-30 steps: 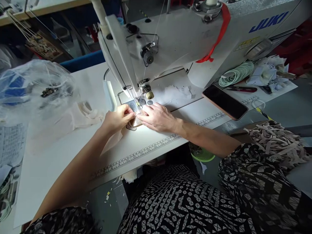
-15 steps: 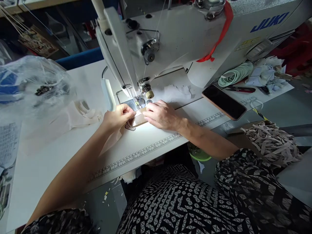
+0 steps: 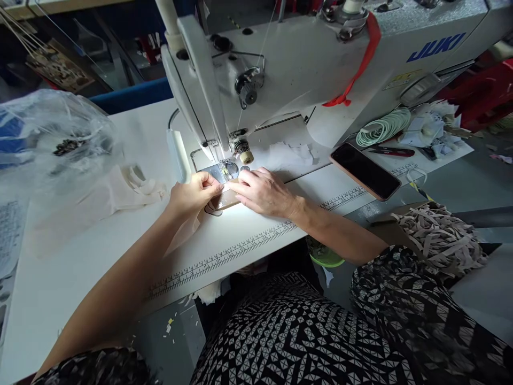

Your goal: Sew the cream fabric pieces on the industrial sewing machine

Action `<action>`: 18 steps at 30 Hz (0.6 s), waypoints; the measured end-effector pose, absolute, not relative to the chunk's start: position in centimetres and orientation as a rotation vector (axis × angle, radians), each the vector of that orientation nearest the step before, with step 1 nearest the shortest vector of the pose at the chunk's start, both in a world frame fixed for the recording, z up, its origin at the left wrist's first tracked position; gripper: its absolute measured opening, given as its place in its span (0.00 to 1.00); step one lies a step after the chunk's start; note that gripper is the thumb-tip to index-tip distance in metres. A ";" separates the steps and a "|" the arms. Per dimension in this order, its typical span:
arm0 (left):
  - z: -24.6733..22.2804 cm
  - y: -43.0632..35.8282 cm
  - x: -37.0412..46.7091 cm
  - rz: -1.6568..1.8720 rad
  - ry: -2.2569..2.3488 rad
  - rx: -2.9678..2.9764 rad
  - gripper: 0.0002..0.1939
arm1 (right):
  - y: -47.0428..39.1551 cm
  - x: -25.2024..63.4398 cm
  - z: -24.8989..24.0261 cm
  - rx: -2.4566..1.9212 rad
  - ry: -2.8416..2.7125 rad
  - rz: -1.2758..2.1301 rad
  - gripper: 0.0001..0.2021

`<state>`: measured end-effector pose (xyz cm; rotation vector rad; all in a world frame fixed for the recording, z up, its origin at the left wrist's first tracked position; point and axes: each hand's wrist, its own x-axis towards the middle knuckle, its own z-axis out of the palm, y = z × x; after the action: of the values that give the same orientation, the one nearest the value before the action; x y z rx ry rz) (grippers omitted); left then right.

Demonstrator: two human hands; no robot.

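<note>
My left hand (image 3: 194,193) pinches a pale piece of fabric (image 3: 185,232) between thumb and forefinger, just in front of the needle area of a white sewing machine (image 3: 296,69). Part of that fabric hangs loosely below my left wrist on the table. My right hand (image 3: 266,195) is closed at the fabric's edge, its forefinger reaching almost to my left fingertips. Close behind the fingers stands the presser foot (image 3: 228,167), brightly lit. A brown plate (image 3: 224,200) lies partly under both hands. The fabric's edge between the fingers is mostly hidden by glare.
Left on the white table (image 3: 100,256) are pale fabric pieces (image 3: 116,195) and a clear plastic bag (image 3: 60,133). A phone (image 3: 365,170), a coil of pale green cord (image 3: 382,127) and scraps (image 3: 430,125) lie right. Fabric strips (image 3: 441,235) are heaped beyond the table edge.
My right forefinger has stretched left toward my left fingertips, where the fingers were bent before. My left hand has stayed nearly still. The view has shifted slightly.
</note>
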<state>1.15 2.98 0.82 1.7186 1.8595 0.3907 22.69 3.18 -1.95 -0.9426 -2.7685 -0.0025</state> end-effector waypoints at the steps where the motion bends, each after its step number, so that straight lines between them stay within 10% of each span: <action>1: 0.8 3.0 1.1 0.384 1.865 1.718 0.09 | 3.2 22.6 -1.9 -0.951 -2.776 -0.020 0.17; 18: -3.5 -2.6 2.3 0.631 1.485 2.799 0.19 | 2.7 21.8 -2.1 -0.898 -2.775 -0.193 0.17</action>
<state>2.33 -2.65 -3.53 2.7985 1.4846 0.6308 21.82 2.68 -2.11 -0.8979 -2.7754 -0.1933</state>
